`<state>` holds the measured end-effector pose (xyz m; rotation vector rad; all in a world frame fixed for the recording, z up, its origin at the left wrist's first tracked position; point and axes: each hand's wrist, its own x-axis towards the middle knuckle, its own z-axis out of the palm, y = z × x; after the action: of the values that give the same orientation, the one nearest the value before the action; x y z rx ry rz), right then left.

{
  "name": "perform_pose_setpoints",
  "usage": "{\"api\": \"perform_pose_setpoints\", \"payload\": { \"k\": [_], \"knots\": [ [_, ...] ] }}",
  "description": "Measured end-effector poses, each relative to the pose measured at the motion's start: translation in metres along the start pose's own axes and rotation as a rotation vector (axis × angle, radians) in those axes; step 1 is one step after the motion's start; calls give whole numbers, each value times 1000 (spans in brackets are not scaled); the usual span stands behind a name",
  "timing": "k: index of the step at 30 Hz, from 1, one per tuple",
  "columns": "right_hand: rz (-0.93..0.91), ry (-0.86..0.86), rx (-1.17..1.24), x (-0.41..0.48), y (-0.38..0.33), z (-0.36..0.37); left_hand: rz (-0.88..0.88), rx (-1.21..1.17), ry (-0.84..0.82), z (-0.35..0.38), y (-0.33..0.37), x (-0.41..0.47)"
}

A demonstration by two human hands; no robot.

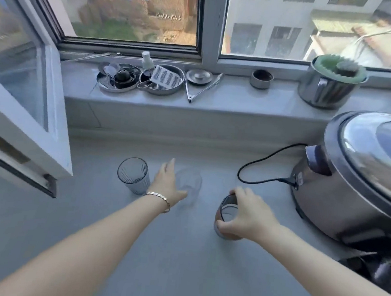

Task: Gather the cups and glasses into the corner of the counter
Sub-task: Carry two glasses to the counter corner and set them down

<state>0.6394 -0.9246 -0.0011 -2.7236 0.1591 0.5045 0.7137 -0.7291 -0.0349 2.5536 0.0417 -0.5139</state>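
Note:
A ribbed grey glass [134, 175] stands upright on the grey counter [178, 265], left of centre. Right beside it a clear glass [190, 183] stands, faint and blurred. My left hand [168, 183] lies against the clear glass's left side, fingers stretched out, thumb under its near edge. My right hand [246, 216] grips a dark brownish glass [225, 216] from above by its rim, further right and nearer to me.
An open window sash [26, 112] juts over the counter's left side. A large cooker [363, 183] with a black cord [257, 168] fills the right. The sill holds metal trays [162, 80], tongs, a small bowl [261, 79] and a steel pot [331, 87].

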Motion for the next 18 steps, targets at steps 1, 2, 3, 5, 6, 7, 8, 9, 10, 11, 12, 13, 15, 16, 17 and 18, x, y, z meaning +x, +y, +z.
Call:
{"api": "perform_pose_setpoints", "payload": {
  "k": [1, 2, 3, 5, 6, 7, 8, 9, 10, 11, 12, 13, 15, 16, 17, 18],
  "knots": [
    [-8, 30, -17, 8, 2, -3, 4, 6, 5, 3, 7, 9],
    [-12, 51, -21, 16, 3, -6, -1, 19, -2, 6, 12, 18],
    [-11, 62, -10, 22, 5, -8, -16, 25, -17, 10, 15, 25],
    [0, 56, 38, 31, 8, -12, -67, -15, -40, 18, 19, 33],
    [3, 45, 58, 34, 9, -12, -83, -58, -30, 22, 20, 33],
    [1, 31, 66, 37, 11, -12, -79, -96, -12, 26, 20, 31],
    [-5, 17, 63, 38, 12, -12, -59, -109, 1, 29, 19, 27],
    [-13, 4, 52, 38, 13, -11, -31, -91, -3, 31, 17, 22],
    [-22, -9, 39, 38, 15, -10, -6, -56, -19, 32, 14, 18],
    [-31, -21, 26, 38, 16, -9, 8, -15, -36, 31, 11, 15],
    [-41, -32, 14, 37, 16, -8, 8, 21, -47, 30, 9, 12],
    [-51, -42, 2, 36, 17, -8, -4, 42, -49, 27, 8, 9],
    [-75, -49, -25, 31, 16, -7, -36, 41, -41, 24, 6, -1],
    [-91, -51, -41, 28, 14, -7, -49, 37, -33, 23, 5, -9],
    [-111, -53, -58, 23, 11, -7, -59, 34, -23, 22, 2, -19],
    [-136, -56, -75, 18, 7, -6, -68, 19, -8, 22, -4, -32]
  ]
}}
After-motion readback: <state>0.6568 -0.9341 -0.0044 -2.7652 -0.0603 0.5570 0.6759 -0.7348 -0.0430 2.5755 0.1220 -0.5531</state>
